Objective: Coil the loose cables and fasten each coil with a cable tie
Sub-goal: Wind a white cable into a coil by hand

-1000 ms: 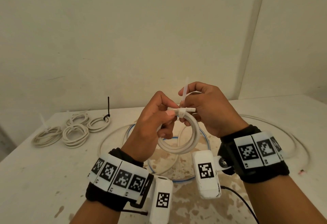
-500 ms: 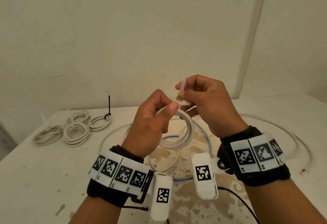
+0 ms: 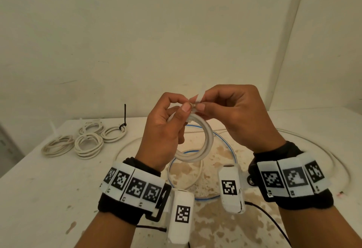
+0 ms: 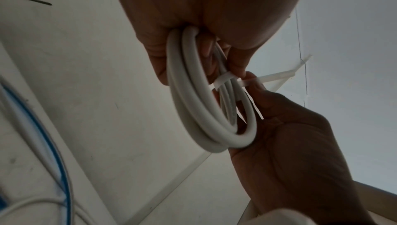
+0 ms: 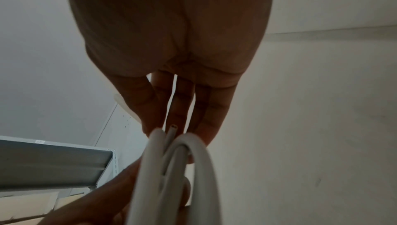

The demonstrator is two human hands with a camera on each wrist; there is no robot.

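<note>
I see my left hand [image 3: 162, 130] curled round the white cable coil [image 3: 197, 149] above the table's [image 3: 49, 198] middle; my right hand [image 3: 235, 118] pinches the cable tie [image 4: 225, 79] wrapped on it.

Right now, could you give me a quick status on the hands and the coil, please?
Left hand grips white coil. Right hand pinches cable tie looped round it. Nothing in the way.
</note>
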